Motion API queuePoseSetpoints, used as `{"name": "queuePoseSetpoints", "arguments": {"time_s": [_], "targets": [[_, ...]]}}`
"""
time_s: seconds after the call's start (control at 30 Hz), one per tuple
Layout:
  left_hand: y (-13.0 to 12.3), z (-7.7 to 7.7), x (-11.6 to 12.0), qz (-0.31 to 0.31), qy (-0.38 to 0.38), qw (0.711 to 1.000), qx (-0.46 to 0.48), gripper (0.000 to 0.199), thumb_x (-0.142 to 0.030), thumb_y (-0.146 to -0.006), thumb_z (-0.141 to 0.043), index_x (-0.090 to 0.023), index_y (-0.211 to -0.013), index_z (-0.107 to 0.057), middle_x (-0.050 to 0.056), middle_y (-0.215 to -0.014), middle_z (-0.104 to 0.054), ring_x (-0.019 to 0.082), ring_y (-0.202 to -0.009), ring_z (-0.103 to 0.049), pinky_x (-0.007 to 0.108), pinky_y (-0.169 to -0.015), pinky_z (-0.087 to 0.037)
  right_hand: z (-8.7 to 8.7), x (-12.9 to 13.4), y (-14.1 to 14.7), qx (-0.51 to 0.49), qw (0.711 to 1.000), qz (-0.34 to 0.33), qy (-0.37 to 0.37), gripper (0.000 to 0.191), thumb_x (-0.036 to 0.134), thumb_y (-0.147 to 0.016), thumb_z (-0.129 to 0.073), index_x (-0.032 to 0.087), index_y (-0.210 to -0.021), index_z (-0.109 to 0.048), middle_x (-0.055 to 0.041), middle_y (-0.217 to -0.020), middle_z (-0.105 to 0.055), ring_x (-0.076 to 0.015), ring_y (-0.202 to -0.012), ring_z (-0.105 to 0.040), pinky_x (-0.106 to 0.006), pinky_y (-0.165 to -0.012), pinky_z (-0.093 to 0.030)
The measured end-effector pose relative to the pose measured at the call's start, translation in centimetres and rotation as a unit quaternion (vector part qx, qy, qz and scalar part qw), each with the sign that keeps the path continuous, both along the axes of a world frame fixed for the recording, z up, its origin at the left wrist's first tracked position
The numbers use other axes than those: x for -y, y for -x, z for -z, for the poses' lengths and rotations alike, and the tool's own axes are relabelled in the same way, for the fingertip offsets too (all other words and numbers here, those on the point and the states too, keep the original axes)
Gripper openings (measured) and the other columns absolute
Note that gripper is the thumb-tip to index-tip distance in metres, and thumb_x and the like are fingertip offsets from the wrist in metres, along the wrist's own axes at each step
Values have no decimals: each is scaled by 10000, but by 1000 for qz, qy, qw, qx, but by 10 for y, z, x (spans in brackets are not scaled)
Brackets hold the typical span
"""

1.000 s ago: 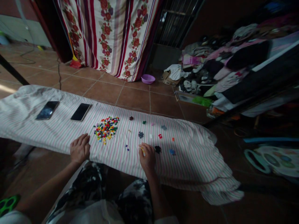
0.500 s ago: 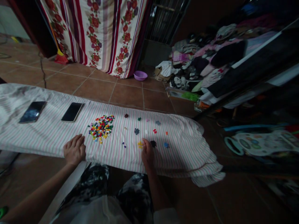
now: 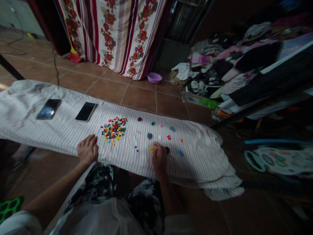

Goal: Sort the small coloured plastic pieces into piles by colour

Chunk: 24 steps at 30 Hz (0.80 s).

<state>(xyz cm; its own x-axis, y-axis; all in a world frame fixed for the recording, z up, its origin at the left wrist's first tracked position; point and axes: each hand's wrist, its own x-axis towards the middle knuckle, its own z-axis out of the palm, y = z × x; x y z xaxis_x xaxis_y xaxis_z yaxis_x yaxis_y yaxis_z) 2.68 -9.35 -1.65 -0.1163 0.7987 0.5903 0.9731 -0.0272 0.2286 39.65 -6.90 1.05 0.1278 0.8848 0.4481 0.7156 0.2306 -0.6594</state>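
Note:
My left hand (image 3: pixel 88 150) rests palm down on the striped cloth near its front edge, fingers stretched out and holding nothing. Just beyond it lies a pile of small multicoloured beads (image 3: pixel 114 129). My right hand (image 3: pixel 160 160) is over the cloth with its fingers curled together; anything between the fingertips is too small to make out. It partly covers a group of yellow beads (image 3: pixel 152 149) and has black beads (image 3: pixel 167 150) at its right side. Around it sit small single-colour groups: dark grey (image 3: pixel 149 136), white (image 3: pixel 160 137), red (image 3: pixel 168 137), blue (image 3: pixel 180 152) and purple (image 3: pixel 136 149) beads.
Two phones, one (image 3: pixel 49 109) at far left and another (image 3: pixel 86 111) nearer the pile, lie on the cloth-covered table (image 3: pixel 195 163). Behind it are a purple basin (image 3: pixel 154 77), a flowered curtain (image 3: pixel 122 36) and heaped clothes (image 3: pixel 220 62). Black bars cross at right.
The whole view has shifted, so the table and most things appear further right. My right hand stays beside the yellow beads, its fingers slightly changed in pose. My left hand keeps resting on the cloth.

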Motion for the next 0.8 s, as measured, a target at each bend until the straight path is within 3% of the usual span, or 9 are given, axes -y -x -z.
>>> {"name": "queuePoseSetpoints", "arguments": {"time_s": [0.1,0.2,0.4,0.8], "targets": [[-1,-1,0,-3,5,1000,9,341,-223,-837,-482,-194,-1128,-656,110,-1230,-684,271,-1156,-590,423,-939,-365,-8,1,18,15,998,-57,-22,304,280,-946,-402,201,-1099,-654,-110,-1058,-690,-223,-988,-623,-408,-884,-520],[-1,-1,1,-3,10,1000,21,349,-226,-832,-484,-205,-1137,-654,104,-1242,-678,273,-1168,-584,428,-950,-360,-12,3,38,16,994,-104,7,267,260,-943,-429,212,-1057,-665,-95,-1028,-679,-196,-917,-634,-342,-816,-529],[-1,0,1,7,26,998,59,391,-224,-816,-495,-221,-1177,-647,103,-1275,-657,287,-1206,-554,446,-985,-336,-8,11,57,52,990,-86,98,181,214,-886,-536,208,-1009,-669,-59,-933,-661,-169,-780,-616,-301,-776,-497],[-1,1,1,2,38,997,69,417,-224,-812,-490,-233,-1198,-645,99,-1272,-658,288,-1217,-551,457,-991,-342,-8,0,67,94,979,-100,151,245,198,-898,-533,218,-1102,-666,-78,-1011,-678,-202,-953,-637,-315,-848,-491]]}}
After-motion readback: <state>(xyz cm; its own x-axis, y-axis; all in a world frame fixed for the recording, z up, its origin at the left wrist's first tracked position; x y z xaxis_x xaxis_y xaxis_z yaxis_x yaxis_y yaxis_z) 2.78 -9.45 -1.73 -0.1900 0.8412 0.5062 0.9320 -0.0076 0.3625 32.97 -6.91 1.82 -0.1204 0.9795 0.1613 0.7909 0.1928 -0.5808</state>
